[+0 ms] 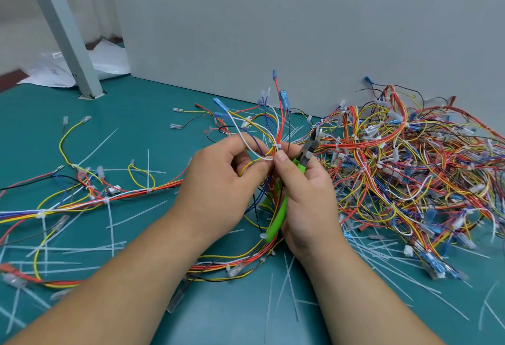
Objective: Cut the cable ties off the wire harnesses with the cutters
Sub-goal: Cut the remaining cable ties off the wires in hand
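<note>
My left hand (218, 180) grips a wire harness (269, 131) of red, yellow, blue and white wires, raised above the table centre. A white cable tie (276, 144) still binds the harness just above my fingers. My right hand (306, 197) holds the green-handled cutters (277, 216) in its palm, and its thumb presses on the wires below the tie. The cutters' metal jaws (311, 145) point up and to the right, beside the harness and apart from the tie.
A big tangled pile of harnesses (404, 169) fills the right side. More harnesses with ties (82, 197) lie at the left. Several cut white ties (382, 257) litter the teal table. A grey wall (273, 30) stands behind, a post (68, 33) at the far left.
</note>
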### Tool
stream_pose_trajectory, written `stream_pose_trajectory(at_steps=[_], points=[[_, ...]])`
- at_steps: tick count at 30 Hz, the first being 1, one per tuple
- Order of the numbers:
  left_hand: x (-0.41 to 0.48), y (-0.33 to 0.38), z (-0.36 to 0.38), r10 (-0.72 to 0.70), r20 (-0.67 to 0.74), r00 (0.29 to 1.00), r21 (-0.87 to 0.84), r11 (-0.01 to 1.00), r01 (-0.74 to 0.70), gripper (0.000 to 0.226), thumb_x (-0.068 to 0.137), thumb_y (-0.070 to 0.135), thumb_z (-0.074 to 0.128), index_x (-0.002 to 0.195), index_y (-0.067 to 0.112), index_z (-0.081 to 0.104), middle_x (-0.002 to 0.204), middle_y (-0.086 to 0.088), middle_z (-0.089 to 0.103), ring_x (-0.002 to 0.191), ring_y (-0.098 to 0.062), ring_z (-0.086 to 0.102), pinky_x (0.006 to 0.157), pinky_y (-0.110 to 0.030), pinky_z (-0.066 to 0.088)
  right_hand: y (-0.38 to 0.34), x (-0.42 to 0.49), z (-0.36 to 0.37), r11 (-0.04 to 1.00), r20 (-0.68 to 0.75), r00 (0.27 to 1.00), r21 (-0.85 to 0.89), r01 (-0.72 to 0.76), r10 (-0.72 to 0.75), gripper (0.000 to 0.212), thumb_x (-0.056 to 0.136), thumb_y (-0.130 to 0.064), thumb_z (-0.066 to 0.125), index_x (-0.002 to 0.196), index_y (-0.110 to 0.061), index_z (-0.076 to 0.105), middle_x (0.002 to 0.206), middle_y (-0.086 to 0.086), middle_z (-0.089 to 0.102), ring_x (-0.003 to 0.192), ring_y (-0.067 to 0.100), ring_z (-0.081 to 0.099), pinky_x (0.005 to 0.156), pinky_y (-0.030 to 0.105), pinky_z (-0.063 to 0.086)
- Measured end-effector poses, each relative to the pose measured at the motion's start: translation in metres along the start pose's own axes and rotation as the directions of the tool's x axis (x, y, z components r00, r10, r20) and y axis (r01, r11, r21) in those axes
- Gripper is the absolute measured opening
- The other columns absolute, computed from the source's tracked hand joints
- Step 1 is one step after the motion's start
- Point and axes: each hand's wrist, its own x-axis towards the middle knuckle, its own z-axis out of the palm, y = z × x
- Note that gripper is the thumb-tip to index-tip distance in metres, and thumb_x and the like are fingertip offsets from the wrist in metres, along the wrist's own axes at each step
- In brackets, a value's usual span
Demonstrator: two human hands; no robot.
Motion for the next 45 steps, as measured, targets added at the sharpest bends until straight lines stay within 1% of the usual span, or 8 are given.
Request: stream_pose_trajectory(at_steps=[4,8,13,18,23,32,37,45], points=[[0.0,0.002,-0.001,-0.005,0.039,0.999,-0.034,0.999,0.007,0.011,0.086,0.035,0.072,0.097,0.036,0.071,0.062,0.003,0.058,0.055,-0.011,0.047,0.054,-0.026,0.043,0.0,0.0,0.0,0.999,-0.047,0.999,0.041,-0.014,0.016,0.007,0.088,-0.018,0.067,0.094,-0.019,0.068,0.103,0.019,0.063,0.101,0.035,0.059,0.111,0.069,0.04],[0.001,0.003,-0.003,0.004,0.012,1.0,0.016,1.0,-0.004,0.014,0.085,0.026,0.075,0.089,0.038,0.071,0.074,0.018,0.07,0.061,0.001,0.062,0.061,-0.012,0.046,-0.002,0.002,-0.002,0.99,-0.07,0.996,0.134,-0.047,0.056,0.015,0.097,-0.009,0.064,0.09,-0.023,0.064,0.1,0.015,0.055,0.093,0.026,0.052,0.087,0.045,0.045],[0.001,0.002,-0.004,-0.044,0.022,0.999,0.122,0.992,0.041,0.016,0.086,0.025,0.078,0.095,0.038,0.074,0.082,0.023,0.072,0.077,0.001,0.069,0.073,-0.015,0.052,-0.004,0.004,-0.003,0.96,-0.088,0.991,0.269,-0.072,0.099,0.023,0.101,-0.007,0.057,0.088,-0.025,0.06,0.092,0.003,0.059,0.08,0.018,0.054,0.071,0.035,0.04],[0.0,0.003,-0.007,-0.075,0.097,0.992,0.244,0.968,0.05,0.049,0.068,0.066,0.076,0.108,0.039,0.071,0.096,0.025,0.071,0.093,0.008,0.064,0.079,-0.005,0.045,-0.006,0.007,-0.007,0.923,-0.09,0.987,0.374,-0.089,0.132,0.008,0.094,-0.012,0.061,0.098,-0.019,0.06,0.085,0.001,0.059,0.069,0.013,0.052,0.068,0.029,0.042],[-0.002,0.004,-0.008,-0.081,0.168,0.982,0.399,0.917,0.007,0.03,0.078,0.054,0.078,0.104,0.04,0.075,0.097,0.022,0.072,0.095,0.004,0.064,0.085,-0.018,0.049,-0.008,0.006,-0.006,0.911,-0.017,0.992,0.398,-0.104,0.121,0.016,0.092,-0.016,0.061,0.108,-0.017,0.061,0.089,0.001,0.068,0.069,0.012,0.059,0.064,0.029,0.051],[0.008,-0.001,-0.012,-0.229,-0.058,0.972,0.117,0.965,0.235,0.011,0.094,0.023,0.069,0.085,0.021,0.076,0.074,0.004,0.076,0.072,-0.018,0.073,0.072,-0.039,0.059,-0.008,0.003,-0.003,0.971,-0.094,0.995,0.239,-0.011,0.034,0.03,0.085,-0.02,0.063,0.114,-0.018,0.069,0.114,0.001,0.07,0.088,0.017,0.057,0.073,0.033,0.046],[0.013,0.01,-0.015,-0.407,-0.112,0.907,-0.264,0.892,0.367,0.01,0.096,0.018,0.066,0.089,0.014,0.071,0.077,0.003,0.077,0.064,-0.012,0.075,0.045,-0.015,0.046,-0.002,0.001,-0.003,0.991,-0.128,0.99,0.12,0.066,-0.05,0.03,0.085,-0.018,0.064,0.113,-0.024,0.072,0.103,-0.009,0.07,0.086,0.013,0.059,0.084,0.034,0.046],[0.016,0.02,-0.017,-0.531,-0.013,0.847,-0.596,0.685,0.42,0.02,0.101,0.033,0.059,0.104,0.014,0.067,0.096,-0.006,0.079,0.086,-0.019,0.077,0.062,-0.022,0.06,0.0,-0.005,-0.002,0.997,0.065,0.996,0.044,0.063,-0.066,0.034,0.081,-0.033,0.07,0.115,-0.032,0.074,0.107,0.002,0.065,0.084,0.013,0.056,0.074,0.035,0.042]])
